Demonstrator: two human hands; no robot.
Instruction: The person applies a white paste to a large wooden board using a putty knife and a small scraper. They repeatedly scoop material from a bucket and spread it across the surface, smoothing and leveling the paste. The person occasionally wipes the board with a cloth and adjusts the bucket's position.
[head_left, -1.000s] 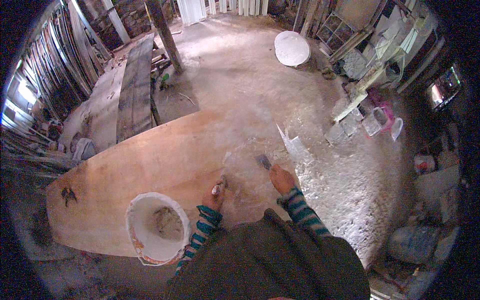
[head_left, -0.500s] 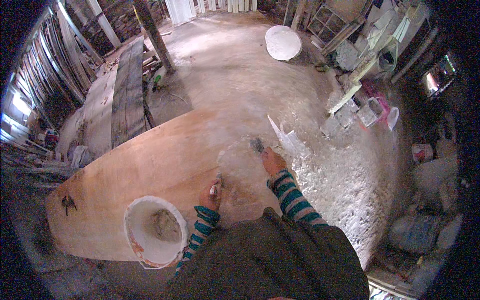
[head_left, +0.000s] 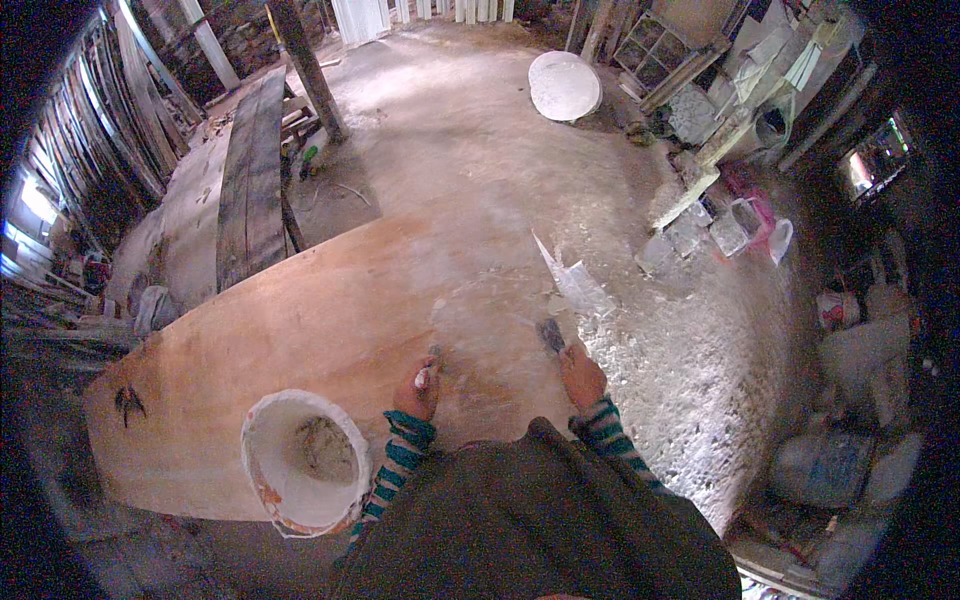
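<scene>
Far left: long thin strips [head_left: 105, 130] leaning in a dense row, pale light low among them. Right of these, a long grey plank [head_left: 252, 180] lying lengthwise, a dark post [head_left: 305, 70] rising near its far end.

Lower left into centre: broad brown wooden surface [head_left: 215, 350], its outline curved by the lens. Dark forked mark [head_left: 129, 402] near its left end. At its near edge a white bucket [head_left: 258, 455], mouth up, rim crusted, greyish matter [head_left: 325, 447] inside; cannot tell whether it stands on the surface or just beside it.

Right of the bucket, the left hand [head_left: 416, 392], striped cuff, fingers closed round a small tool [head_left: 422, 379] with a whitish handle end; dark tip points away from the body, over the surface. Between the hands, a pale smear [head_left: 480, 320] across the wood.

Right hand [head_left: 582, 377] wrapped round a scraper [head_left: 550, 336], dark flat blade pointing away, near the surface's right side; contact with the wood cannot be told. Just beyond, a torn white sheet [head_left: 582, 288] on whitened, rough ground [head_left: 690, 390].

Upper right: round white disc [head_left: 565, 86] on the floor, then a paned frame [head_left: 655, 48] leaning; below it, pink plastic [head_left: 768, 218] beside clear containers.
</scene>
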